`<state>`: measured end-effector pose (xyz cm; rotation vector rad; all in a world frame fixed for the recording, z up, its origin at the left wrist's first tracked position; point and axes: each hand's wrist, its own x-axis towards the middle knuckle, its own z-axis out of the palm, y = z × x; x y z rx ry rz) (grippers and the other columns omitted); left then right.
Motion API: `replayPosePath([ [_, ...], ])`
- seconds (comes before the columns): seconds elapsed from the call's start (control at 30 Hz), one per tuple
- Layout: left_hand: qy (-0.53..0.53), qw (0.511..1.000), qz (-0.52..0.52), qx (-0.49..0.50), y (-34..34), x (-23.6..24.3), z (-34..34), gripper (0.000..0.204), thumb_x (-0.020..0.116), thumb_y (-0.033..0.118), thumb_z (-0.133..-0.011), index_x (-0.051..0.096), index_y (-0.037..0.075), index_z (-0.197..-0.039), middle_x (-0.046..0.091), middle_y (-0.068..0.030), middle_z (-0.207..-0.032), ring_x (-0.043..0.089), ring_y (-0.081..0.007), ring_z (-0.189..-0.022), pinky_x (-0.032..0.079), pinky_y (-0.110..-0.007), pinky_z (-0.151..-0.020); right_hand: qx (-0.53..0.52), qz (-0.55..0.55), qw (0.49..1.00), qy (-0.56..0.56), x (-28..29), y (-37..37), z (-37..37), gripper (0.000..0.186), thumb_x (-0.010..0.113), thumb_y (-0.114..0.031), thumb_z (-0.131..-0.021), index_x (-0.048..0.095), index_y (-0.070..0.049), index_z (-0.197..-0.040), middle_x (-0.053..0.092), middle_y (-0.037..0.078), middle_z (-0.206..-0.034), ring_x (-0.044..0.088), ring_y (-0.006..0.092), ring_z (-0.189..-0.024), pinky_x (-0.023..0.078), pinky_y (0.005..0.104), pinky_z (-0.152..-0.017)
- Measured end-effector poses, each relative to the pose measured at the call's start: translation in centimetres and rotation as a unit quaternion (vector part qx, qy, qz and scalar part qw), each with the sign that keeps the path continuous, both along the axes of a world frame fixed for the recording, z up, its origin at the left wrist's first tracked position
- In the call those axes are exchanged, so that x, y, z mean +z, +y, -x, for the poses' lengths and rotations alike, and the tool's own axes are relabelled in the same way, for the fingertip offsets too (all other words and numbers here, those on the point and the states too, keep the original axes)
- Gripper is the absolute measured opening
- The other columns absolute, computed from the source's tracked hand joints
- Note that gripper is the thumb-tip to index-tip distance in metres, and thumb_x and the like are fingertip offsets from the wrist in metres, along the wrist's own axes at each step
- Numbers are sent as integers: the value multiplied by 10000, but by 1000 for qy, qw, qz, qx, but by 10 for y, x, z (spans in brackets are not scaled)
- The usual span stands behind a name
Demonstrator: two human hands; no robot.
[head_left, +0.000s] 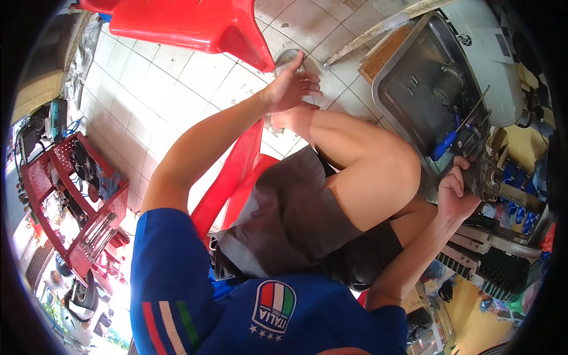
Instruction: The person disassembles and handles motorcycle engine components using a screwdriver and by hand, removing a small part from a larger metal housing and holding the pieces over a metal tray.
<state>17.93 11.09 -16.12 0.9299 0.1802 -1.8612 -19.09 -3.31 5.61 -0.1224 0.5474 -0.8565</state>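
Observation:
My left hand (pixel 294 87) is stretched out above my ankle, its fingers apart and nothing in them. A small round metal dish (pixel 288 59) lies on the floor just past its fingertips. Over on the right, my right hand (pixel 457 192) has its fingers curled against a greasy grey metal machine part (pixel 487 178) by the near end of a dark metal tray (pixel 393 71). Part of that grip is hidden. Inside the tray are a blue-handled screwdriver (pixel 444 145), a round metal part (pixel 448 89) and several small metal pins (pixel 413 83).
A red plastic stool (pixel 177 26) stands ahead on the tiled floor (pixel 171 89). To the left is a red tool trolley (pixel 47 186) loaded with tools. A black brush (pixel 503 273) and other clutter lie right of my forearm. A pale rounded tank (pixel 486 50) borders the tray.

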Motion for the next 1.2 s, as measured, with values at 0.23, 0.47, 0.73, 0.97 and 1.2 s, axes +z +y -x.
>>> replayPosePath([
  [0.23,-104,993,4,-64,0,-33,-14,1050,311,920,-743,506,21,-1247,527,-137,-1216,510,-272,-1167,393,-563,-1019,-22,-9,999,48,-1,-2,-9,418,586,-244,-868,499,46,-1156,447,122,-991,344,91,-536,367,213,-445],
  [0.47,-169,972,73,-143,2,18,-9,1025,227,894,-789,497,54,-1310,514,-139,-1232,497,-253,-1183,459,-558,-955,-7,-8,999,37,-7,-2,-12,461,596,-280,-860,495,45,-1171,450,128,-998,342,93,-534,367,207,-445],
  [0.73,-340,913,89,-205,0,11,6,898,167,797,-884,513,85,-1306,542,-141,-1223,547,-239,-1093,524,-430,-891,-4,-6,999,39,-6,6,-16,460,593,-269,-867,497,47,-1187,446,131,-996,346,97,-554,363,207,-451],
  [0.97,-418,886,102,-175,15,-30,14,720,222,677,-969,512,77,-1241,530,-50,-1046,484,-145,-912,475,-317,-791,-15,-6,1000,15,-7,3,-10,478,594,-288,-883,468,19,-1227,438,136,-1001,352,99,-571,355,205,-457],
  [1.2,-472,856,124,-169,1,15,34,723,152,670,-963,512,130,-1280,616,-50,-1053,571,-143,-962,302,-389,-982,-13,-21,1000,1,-7,6,-10,467,599,-307,-877,487,0,-1210,446,134,-985,357,109,-573,354,218,-464],
])
